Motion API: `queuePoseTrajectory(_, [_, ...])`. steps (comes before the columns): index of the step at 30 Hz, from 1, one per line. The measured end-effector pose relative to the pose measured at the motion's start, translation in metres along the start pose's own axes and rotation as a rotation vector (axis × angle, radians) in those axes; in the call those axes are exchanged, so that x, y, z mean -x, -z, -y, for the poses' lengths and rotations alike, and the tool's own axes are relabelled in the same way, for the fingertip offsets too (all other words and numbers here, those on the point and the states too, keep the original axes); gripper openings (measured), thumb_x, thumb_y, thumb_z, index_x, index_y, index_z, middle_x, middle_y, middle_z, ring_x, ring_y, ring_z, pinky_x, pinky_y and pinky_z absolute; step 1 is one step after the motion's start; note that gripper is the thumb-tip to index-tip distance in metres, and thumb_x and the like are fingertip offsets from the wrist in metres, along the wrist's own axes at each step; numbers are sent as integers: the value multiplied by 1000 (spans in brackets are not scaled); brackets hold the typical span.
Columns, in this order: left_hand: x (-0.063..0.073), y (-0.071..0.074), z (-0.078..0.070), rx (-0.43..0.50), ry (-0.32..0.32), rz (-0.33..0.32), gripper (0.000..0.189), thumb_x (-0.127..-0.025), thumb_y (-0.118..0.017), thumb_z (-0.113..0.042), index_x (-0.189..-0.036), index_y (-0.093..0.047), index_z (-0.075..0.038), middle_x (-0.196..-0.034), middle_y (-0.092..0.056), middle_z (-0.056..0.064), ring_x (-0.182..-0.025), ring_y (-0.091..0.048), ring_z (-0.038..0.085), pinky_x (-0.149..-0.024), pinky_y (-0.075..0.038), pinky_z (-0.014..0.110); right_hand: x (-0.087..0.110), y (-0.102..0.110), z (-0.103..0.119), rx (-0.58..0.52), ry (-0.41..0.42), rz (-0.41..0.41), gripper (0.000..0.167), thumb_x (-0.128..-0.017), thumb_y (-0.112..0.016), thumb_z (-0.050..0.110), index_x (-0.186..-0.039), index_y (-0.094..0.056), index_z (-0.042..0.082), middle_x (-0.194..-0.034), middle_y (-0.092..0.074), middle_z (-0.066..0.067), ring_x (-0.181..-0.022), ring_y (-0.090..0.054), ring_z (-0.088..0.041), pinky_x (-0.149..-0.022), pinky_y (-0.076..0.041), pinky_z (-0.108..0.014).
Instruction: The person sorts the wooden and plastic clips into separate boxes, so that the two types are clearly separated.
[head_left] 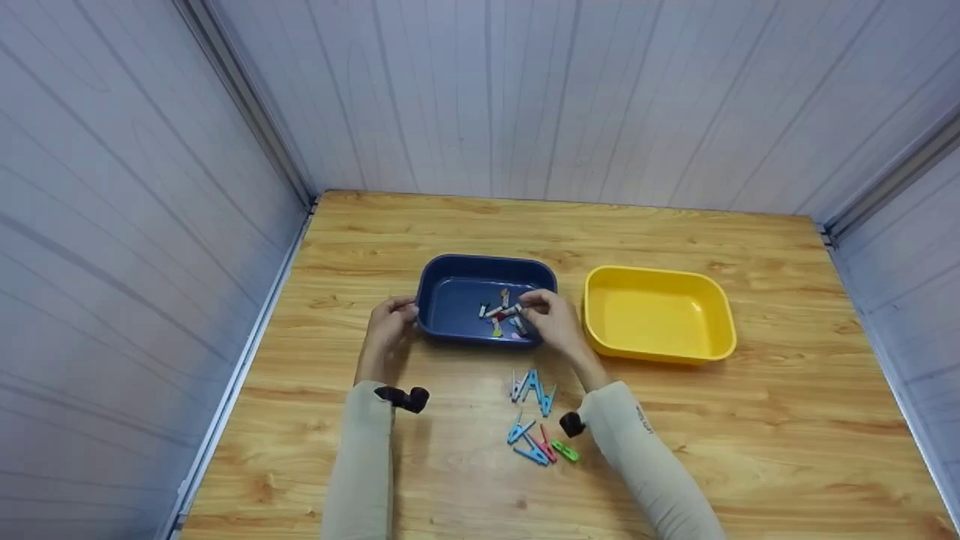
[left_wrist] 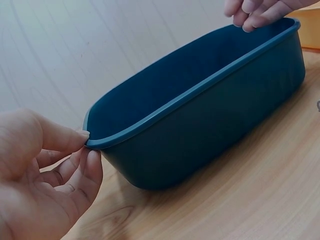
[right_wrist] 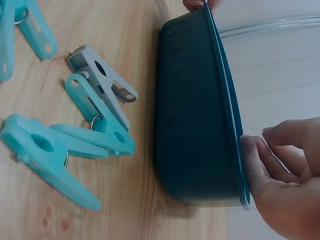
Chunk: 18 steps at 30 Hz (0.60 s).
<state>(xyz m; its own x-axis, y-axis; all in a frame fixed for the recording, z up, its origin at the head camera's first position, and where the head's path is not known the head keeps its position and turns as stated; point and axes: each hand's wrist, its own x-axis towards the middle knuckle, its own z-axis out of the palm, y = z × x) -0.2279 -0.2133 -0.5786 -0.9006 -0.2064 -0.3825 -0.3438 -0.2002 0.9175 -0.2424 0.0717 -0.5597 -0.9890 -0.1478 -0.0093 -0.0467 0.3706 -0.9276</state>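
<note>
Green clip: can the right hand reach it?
Probably yes: the green clip lies uncovered on the table beside the right sleeve; the right hand, at the blue bin, would just need drawing back.

Both arms (head_left: 358, 465) extend forward; the left hand (head_left: 385, 327) pinches, the right hand (head_left: 556, 322) seems loosely curled.

Even, muted light, cool on the wall (head_left: 465, 112); both wrist views hazy.
In the head view, soft shadow lies on the table (head_left: 300, 420) just beside the fingers of the left hand (head_left: 388, 322), and faint gloss shows in the yellow bin (head_left: 652, 311), right of the right hand's (head_left: 556, 321) fingers. Small pieces (head_left: 511, 310) near those fingertips lack crisp detail. In the left wrist view, the blue bin (left_wrist: 210, 115) darkens inside, beyond the left fingertips; in the right, the wall behind the fingers looks washed out.
</note>
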Motion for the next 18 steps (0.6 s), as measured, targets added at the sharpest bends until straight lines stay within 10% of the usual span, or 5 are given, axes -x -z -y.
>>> queuePoseTrajectory(11, [-3,-3,0,45,28,-11,32,-89,-52,9,-121,-53,10,-97,-61,11,-78,-57,15,-69,-48,27,6,10,-3,-76,7,40,23,-88,-62,0,-111,-64,-2,-110,-65,-22,-95,-63,-24,-85,-53,-30])
queuePoseTrajectory(18, [0,-4,-5,-122,-41,-45,32,-88,-53,8,-120,-55,9,-92,-58,7,-76,-54,9,-72,-48,26,12,19,-2,-114,13,44,24,-89,-62,2,-113,-63,-2,-112,-63,-24,-97,-62,-24,-83,-52,-25])
